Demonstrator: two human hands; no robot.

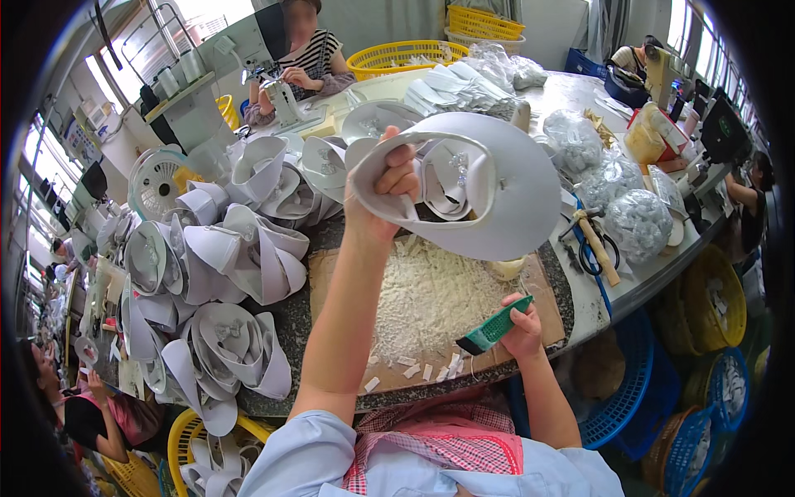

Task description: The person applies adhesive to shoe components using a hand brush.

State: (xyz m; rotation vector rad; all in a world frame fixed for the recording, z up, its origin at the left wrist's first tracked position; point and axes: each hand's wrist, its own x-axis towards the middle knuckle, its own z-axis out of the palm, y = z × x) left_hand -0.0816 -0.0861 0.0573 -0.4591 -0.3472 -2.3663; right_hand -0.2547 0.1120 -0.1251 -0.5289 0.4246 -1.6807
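Raised over the bench, my left hand (396, 178) grips a white curved piece like a shoe upper (522, 190), its fingers wrapped over one edge. The piece is bent into a loop, and a smaller white piece with a shiny ornament (451, 170) shows through it. My right hand (523, 330) is closed on a green-handled brush (501, 321) with a dark end, low over a glue-crusted cardboard sheet (431, 290). Scraps of white material (411, 371) lie on the sheet's near edge. A small pale tub (507, 269) sits partly hidden below the held piece.
Piles of similar white pieces (236, 248) crowd the bench's left side. To the right are bagged clear packets (638, 224), a wooden-handled hammer (598, 248) and scissors (609, 253). Baskets (629, 373) stand below. Across the bench, another person (310, 58) sits at a machine.
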